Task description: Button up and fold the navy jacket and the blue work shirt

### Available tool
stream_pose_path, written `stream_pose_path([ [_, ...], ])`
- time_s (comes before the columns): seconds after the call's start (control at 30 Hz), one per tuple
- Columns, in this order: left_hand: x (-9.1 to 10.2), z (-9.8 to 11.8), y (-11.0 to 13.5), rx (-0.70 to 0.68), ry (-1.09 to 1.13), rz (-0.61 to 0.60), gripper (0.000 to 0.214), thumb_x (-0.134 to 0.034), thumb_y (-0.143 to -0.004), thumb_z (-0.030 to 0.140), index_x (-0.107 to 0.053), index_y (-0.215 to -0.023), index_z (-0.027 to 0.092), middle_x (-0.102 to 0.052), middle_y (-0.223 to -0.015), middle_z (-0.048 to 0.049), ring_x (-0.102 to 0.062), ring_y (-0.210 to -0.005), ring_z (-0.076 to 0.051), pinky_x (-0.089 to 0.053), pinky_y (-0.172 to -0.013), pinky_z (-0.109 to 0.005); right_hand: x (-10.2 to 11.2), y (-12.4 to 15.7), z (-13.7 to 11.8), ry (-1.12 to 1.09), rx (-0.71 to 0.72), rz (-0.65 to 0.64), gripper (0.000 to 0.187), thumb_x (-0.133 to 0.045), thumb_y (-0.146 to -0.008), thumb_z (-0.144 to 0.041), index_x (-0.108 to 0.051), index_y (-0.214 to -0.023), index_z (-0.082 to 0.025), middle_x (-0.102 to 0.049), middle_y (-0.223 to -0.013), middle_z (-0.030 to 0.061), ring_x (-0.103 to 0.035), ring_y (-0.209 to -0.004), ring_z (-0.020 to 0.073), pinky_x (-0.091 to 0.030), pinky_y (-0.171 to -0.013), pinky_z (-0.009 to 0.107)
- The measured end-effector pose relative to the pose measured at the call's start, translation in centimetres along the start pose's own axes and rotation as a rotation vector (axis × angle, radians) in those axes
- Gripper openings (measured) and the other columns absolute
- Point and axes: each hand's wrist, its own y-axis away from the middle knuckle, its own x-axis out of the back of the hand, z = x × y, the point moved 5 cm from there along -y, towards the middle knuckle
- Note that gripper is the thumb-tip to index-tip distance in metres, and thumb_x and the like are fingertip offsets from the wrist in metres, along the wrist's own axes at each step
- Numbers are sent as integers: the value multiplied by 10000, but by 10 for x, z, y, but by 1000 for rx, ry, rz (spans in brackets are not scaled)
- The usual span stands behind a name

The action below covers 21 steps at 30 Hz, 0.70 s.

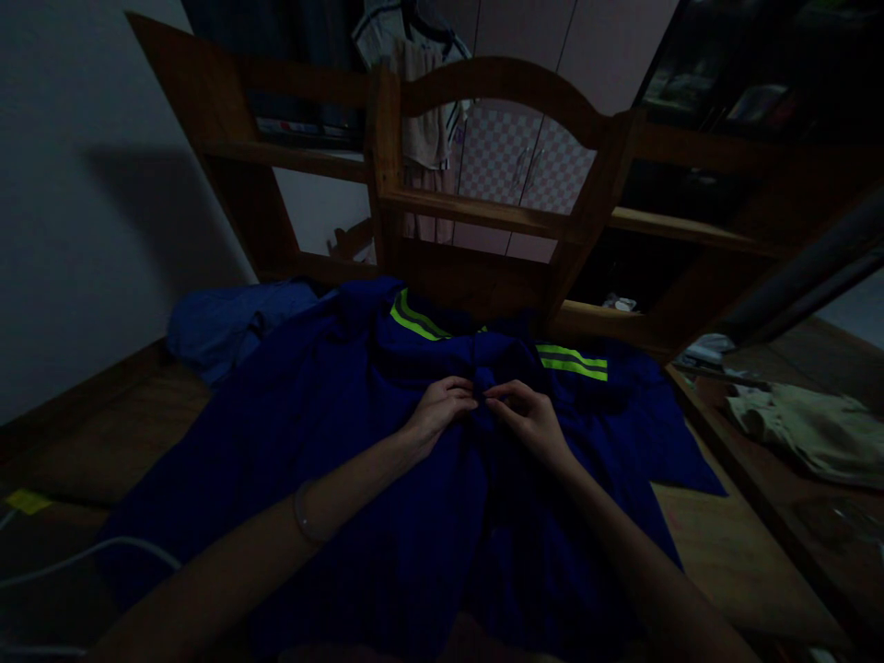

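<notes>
A dark blue garment (331, 442), which looks like a work jacket with yellow-green and grey reflective stripes, lies spread out before me. My left hand (446, 405) pinches its front edge near the middle. Just to the right, my right hand (525, 412) has thumb and forefinger pressed together on the same front seam. Between the fingertips a small bunch of blue cloth sticks up. Whether a button or other fastener is there, I cannot make out. A thin bracelet (302, 516) circles my left wrist.
A wooden headboard with shelves (483, 212) stands behind the garment. Lighter blue cloth (235, 322) lies at the left by the wall. Pale folded cloth (808, 428) rests on a surface at the right. A white cable (117, 543) runs in at lower left.
</notes>
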Motion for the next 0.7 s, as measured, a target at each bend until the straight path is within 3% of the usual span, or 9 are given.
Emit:
stream_pose_path([
  [0.37,-8,18,7,-378,-324,11,271,-722,-674,243,-566,-881,164,-633,-748,-4,-622,-719,-135,-470,-668,-225,4,1,-4,11,13,76,226,-574,-845,-408,-631,-897,-195,-653,-900,49,-605,-793,174,-454,-615,250],
  [0.7,-12,20,13,-470,-473,68,256,-661,-724,198,-601,-973,188,-660,-959,-50,-627,-877,-162,-485,-779,-251,3,3,-16,112,117,64,187,-553,-867,-364,-651,-864,-205,-628,-869,51,-595,-800,178,-471,-718,293],
])
